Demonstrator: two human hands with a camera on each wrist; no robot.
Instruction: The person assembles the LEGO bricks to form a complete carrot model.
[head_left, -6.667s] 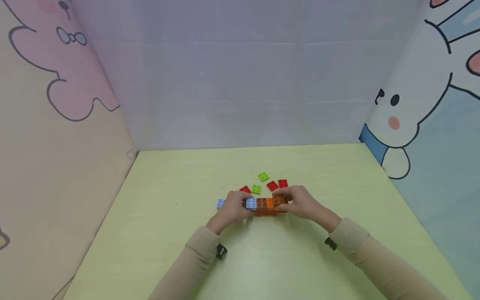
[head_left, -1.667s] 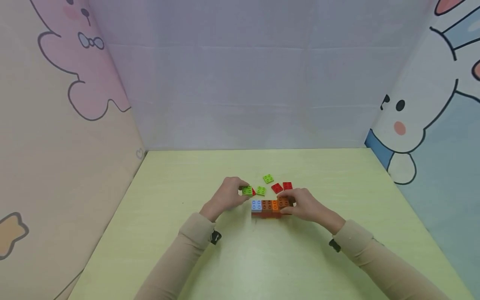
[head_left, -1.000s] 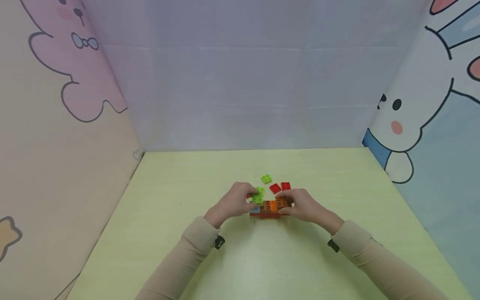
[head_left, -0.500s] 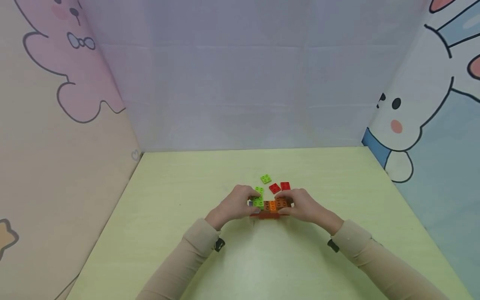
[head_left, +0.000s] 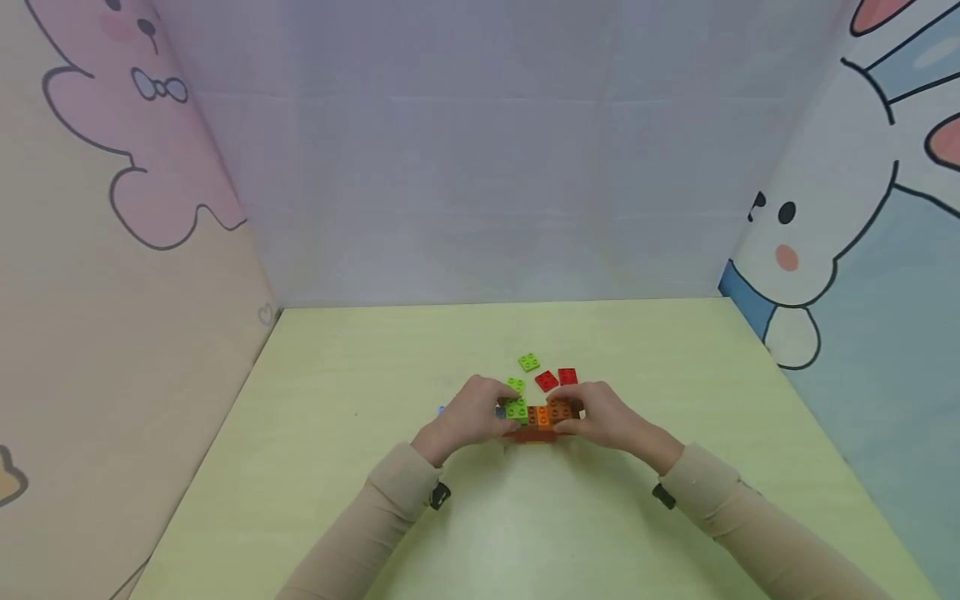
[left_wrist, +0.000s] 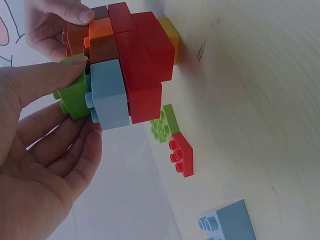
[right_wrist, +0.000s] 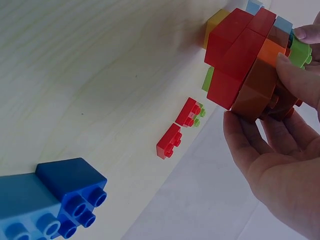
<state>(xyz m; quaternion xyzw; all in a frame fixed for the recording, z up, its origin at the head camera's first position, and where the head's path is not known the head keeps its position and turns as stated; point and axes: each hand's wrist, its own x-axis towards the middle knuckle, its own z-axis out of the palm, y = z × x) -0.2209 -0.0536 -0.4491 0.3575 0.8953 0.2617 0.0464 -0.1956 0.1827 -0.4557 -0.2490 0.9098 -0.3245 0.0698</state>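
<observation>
My left hand (head_left: 474, 412) pinches a green brick (head_left: 516, 410) on top of the light blue brick (left_wrist: 110, 95) at the left end of a brick assembly. Thumb and fingers sit on either side of it. At the other end, my right hand (head_left: 606, 417) grips the brown brick (head_left: 559, 410) between thumb and fingers. An orange brick (head_left: 543, 417) lies between the two hands. Below, the assembly steps down through red bricks (left_wrist: 142, 75) to a yellow brick (left_wrist: 171, 37) at its base. In the head view the left fingers hide most of the light blue brick.
Behind the assembly lie flat green bricks (head_left: 528, 362) and flat red bricks (head_left: 567, 377). A loose light blue brick (left_wrist: 232, 222) stands left of it. The right wrist view has a dark blue brick (right_wrist: 72, 182) beside a lighter blue brick (right_wrist: 25, 202). Printed cloth walls enclose the table (head_left: 360, 358).
The left hand let go of the assembly, picked up the green brick, brought it right and set it onto the light blue brick. My right hand has stayed on the brown brick.
</observation>
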